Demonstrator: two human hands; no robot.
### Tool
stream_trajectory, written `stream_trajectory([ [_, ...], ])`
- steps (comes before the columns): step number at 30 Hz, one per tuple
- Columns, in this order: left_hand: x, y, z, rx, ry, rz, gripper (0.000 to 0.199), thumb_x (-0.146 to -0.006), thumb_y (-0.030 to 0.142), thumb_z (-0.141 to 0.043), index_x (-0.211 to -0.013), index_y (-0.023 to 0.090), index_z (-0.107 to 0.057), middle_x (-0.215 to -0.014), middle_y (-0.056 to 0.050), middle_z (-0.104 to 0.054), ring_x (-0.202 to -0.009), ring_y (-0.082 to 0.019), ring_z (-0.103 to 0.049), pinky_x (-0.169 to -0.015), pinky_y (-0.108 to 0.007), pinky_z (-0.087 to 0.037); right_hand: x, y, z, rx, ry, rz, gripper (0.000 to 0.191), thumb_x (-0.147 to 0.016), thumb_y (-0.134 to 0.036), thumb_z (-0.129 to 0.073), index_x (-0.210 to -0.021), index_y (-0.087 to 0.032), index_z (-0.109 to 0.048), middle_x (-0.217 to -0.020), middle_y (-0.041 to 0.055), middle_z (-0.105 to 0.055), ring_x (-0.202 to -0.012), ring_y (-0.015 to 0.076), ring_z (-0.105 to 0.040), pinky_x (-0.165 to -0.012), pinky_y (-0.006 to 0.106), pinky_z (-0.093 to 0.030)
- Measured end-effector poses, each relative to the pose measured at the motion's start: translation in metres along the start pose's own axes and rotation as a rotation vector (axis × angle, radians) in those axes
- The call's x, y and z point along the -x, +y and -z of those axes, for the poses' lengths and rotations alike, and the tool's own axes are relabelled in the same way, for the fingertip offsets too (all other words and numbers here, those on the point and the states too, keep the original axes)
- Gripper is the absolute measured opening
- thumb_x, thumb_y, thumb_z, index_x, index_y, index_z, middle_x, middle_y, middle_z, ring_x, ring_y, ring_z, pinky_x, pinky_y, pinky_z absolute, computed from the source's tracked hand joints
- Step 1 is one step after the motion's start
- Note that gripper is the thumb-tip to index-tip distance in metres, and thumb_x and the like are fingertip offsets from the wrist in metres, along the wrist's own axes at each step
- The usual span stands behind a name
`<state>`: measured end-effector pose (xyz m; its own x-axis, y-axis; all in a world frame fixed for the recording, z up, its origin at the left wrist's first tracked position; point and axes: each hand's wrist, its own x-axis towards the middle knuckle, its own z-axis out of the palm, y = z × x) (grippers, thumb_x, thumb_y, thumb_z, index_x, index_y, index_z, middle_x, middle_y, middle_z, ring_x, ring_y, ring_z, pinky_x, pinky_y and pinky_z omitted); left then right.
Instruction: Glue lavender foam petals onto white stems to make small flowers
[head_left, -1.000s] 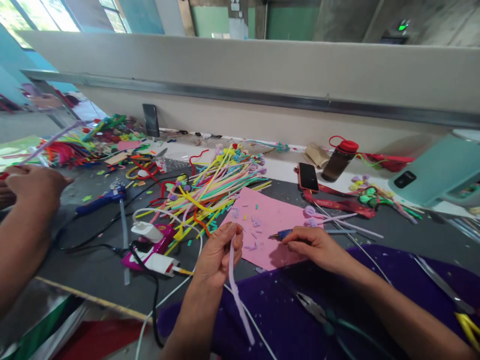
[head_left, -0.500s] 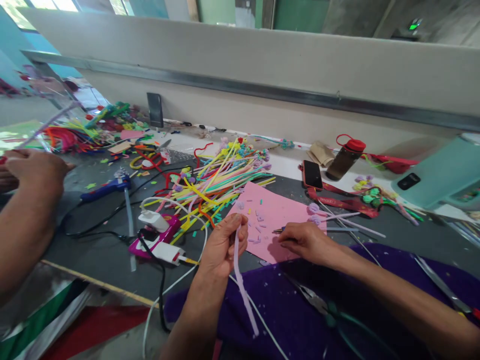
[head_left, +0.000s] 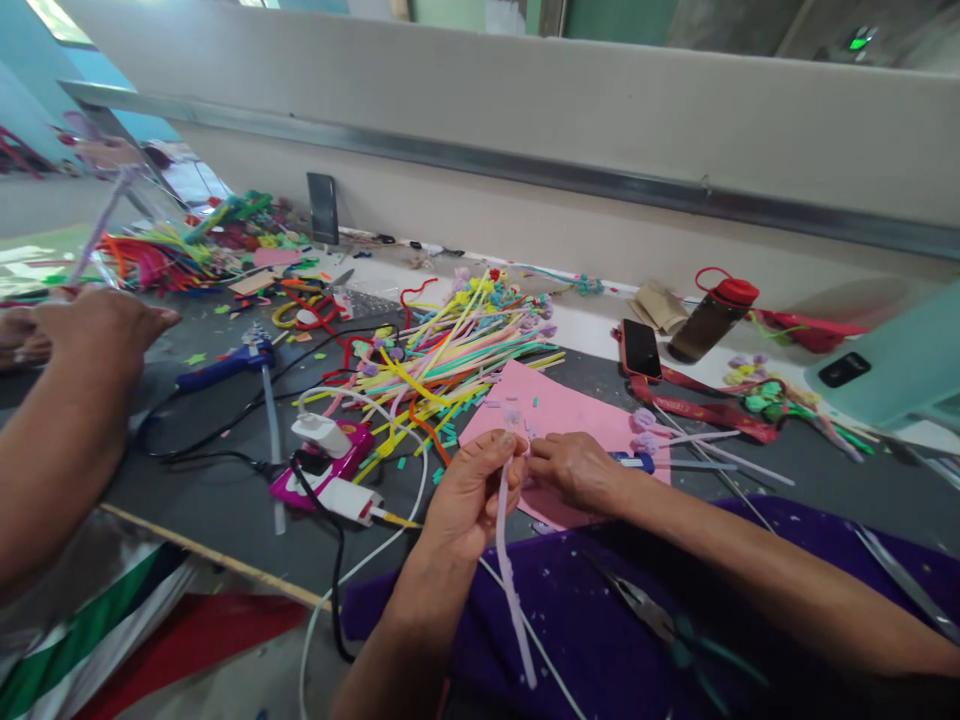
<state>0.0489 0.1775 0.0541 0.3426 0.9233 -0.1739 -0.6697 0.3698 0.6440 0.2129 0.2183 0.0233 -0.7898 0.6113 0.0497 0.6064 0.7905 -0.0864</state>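
Note:
A pale lilac fuzzy stem [head_left: 510, 580] hangs down from my left hand [head_left: 476, 495], whose thumb and fingers pinch it near its top. A small lilac tuft [head_left: 511, 412] shows just above those fingertips. My right hand [head_left: 574, 470] is closed, with its fingertips close to the left ones over the pink sheet [head_left: 592, 405]; whatever it may hold is too small to make out. Behind its wrist lies a blue glue gun [head_left: 636, 461]. Lilac flower heads [head_left: 643, 430] on stems rest at the sheet's right edge.
Pliers [head_left: 652, 615] lie on the purple cloth [head_left: 555, 620]. A pink power strip [head_left: 322, 470] with cables stands left of my hands, and colourful stems [head_left: 450, 360] lie behind. Another person's hand [head_left: 97, 330] is at far left. A bottle [head_left: 712, 320] and phone [head_left: 640, 350] are at back right.
My right hand has moved left, away from the glue gun, to the fingertips of my left hand. The view has shifted slightly. At far left, the other person's hand shows further into view.

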Motion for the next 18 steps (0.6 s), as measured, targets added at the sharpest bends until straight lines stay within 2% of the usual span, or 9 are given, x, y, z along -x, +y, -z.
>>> stream_trajectory([
  [3, -0.001, 0.000, 0.002, -0.010, 0.003, 0.028, 0.016, -0.067, 0.026, -0.064, -0.072, 0.011, -0.060, -0.047, 0.005, -0.051, -0.026, 0.001, -0.029, -0.026, -0.010, -0.020, 0.004, -0.002, 0.013, -0.133, 0.082, -0.087, 0.010, -0.077, -0.016, -0.051, -0.085, -0.016, -0.058, -0.080, 0.0049, -0.058, -0.068, 0.0141, -0.051, -0.057, 0.024, -0.036],
  [6, -0.001, -0.002, 0.002, -0.019, -0.005, 0.055, 0.016, -0.068, 0.026, -0.064, -0.072, 0.011, -0.060, -0.046, 0.005, -0.052, -0.025, 0.001, -0.030, -0.026, -0.011, -0.019, 0.016, -0.006, 0.030, -0.670, 0.215, -0.293, 0.005, -0.076, -0.015, -0.050, -0.076, -0.016, -0.055, -0.066, -0.0007, -0.055, -0.057, 0.0100, -0.050, -0.052, 0.021, -0.038],
  [8, -0.002, -0.005, 0.002, -0.034, -0.018, 0.082, 0.016, -0.070, 0.027, -0.063, -0.073, 0.012, -0.060, -0.046, 0.005, -0.052, -0.025, 0.001, -0.030, -0.026, -0.011, -0.017, 0.026, -0.009, 0.038, -1.072, 0.246, -0.431, 0.005, -0.075, -0.019, -0.053, -0.072, -0.016, -0.054, -0.058, -0.0036, -0.052, -0.047, 0.0078, -0.048, -0.044, 0.018, -0.036],
  [10, -0.003, -0.008, 0.000, -0.061, -0.025, 0.110, 0.015, -0.072, 0.027, -0.062, -0.074, 0.012, -0.060, -0.047, 0.005, -0.053, -0.024, 0.001, -0.030, -0.025, -0.011, -0.017, 0.034, -0.012, 0.041, -1.332, 0.264, -0.513, 0.008, -0.072, -0.023, -0.059, -0.073, -0.016, -0.056, -0.055, -0.0050, -0.051, -0.041, 0.0061, -0.045, -0.038, 0.016, -0.033],
  [13, -0.005, -0.014, -0.002, -0.110, -0.016, 0.135, 0.016, -0.073, 0.027, -0.061, -0.076, 0.012, -0.060, -0.049, 0.005, -0.054, -0.024, 0.001, -0.030, -0.024, -0.011, -0.017, 0.039, -0.015, 0.039, -1.483, 0.342, -0.532, 0.011, -0.069, -0.022, -0.064, -0.076, -0.015, -0.062, -0.054, -0.0051, -0.053, -0.041, 0.0050, -0.045, -0.039, 0.016, -0.034],
  [18, -0.009, -0.020, -0.003, -0.157, 0.039, 0.145, 0.018, -0.071, 0.029, -0.064, -0.074, 0.012, -0.060, -0.049, 0.005, -0.055, -0.024, 0.001, -0.029, -0.023, -0.011, -0.018, 0.038, -0.015, 0.038, -1.524, 0.396, -0.513, 0.016, -0.069, -0.026, -0.066, -0.080, -0.015, -0.065, -0.054, -0.0041, -0.056, -0.044, 0.0064, -0.048, -0.043, 0.018, -0.039],
])
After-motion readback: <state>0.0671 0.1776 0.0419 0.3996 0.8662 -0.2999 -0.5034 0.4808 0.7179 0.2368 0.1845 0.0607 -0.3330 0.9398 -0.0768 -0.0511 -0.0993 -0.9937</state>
